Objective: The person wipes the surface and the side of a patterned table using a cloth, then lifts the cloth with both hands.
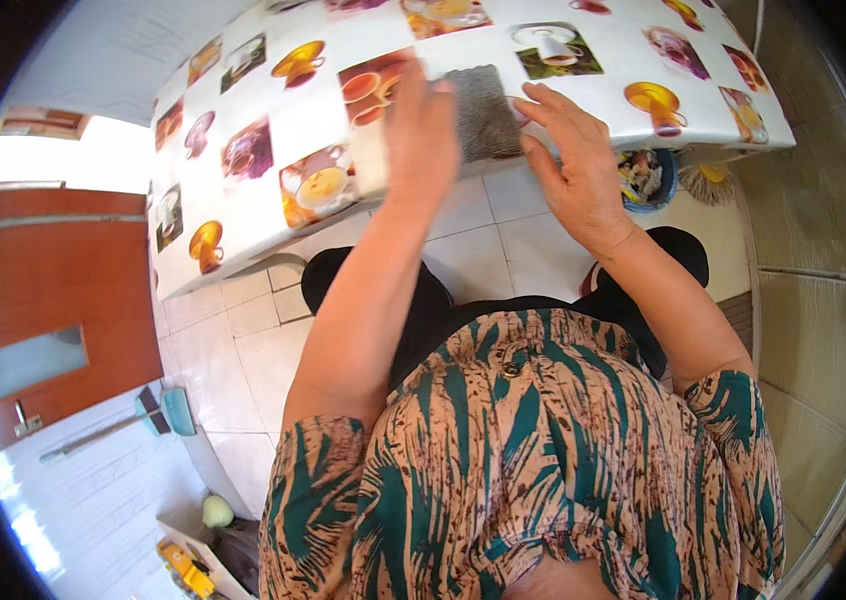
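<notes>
Patterned green-and-tan blouse [533, 450] below, left hand [421, 125] and right hand [573, 160] press flat, unclenched, on the soft, light grey woven cloth [483, 110] at the near edge of the cup-print oilcloth table [273, 120], best pinched by its corners.

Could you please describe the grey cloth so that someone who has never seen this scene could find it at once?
Start at the table covered in a white oilcloth printed with cup pictures. At its near edge, between the left hand and right hand, lies the grey cloth. It alone is plain, dull and coarse-textured among glossy colourful prints.
</notes>
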Demonstrator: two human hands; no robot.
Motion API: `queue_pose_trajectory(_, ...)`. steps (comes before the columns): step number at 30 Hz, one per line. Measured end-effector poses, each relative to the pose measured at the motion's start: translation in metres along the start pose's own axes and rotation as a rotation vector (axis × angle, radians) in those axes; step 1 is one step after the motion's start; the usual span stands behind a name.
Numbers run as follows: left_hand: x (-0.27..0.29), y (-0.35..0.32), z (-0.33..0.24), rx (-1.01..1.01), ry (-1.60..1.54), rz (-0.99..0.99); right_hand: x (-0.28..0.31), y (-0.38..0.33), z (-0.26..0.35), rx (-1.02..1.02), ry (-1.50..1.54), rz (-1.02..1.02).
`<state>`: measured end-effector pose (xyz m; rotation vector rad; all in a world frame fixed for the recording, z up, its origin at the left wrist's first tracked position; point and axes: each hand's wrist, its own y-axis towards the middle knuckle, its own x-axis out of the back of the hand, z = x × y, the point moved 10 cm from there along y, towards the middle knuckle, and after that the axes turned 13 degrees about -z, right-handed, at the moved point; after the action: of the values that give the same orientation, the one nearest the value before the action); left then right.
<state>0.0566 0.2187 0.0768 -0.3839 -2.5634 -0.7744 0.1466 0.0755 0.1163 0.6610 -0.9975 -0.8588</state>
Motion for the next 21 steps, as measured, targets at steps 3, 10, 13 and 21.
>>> queue_pose_trajectory(3,0.043,0.017,0.024,0.009,-0.169,-0.163,-0.003,0.011,0.012,0.026,0.012,-0.051)
queue_pose_trajectory(10,0.102,0.031,0.076,0.155,0.265,-0.200,-0.092,0.007,0.021,-0.001,-0.229,0.264)
queue_pose_trajectory(13,0.099,0.024,0.075,-0.035,0.472,-0.166,-0.077,0.002,0.013,0.008,-0.190,0.294)
queue_pose_trajectory(21,0.095,0.015,0.048,-0.098,0.611,-0.187,0.061,0.007,-0.121,-0.060,-0.530,0.164)
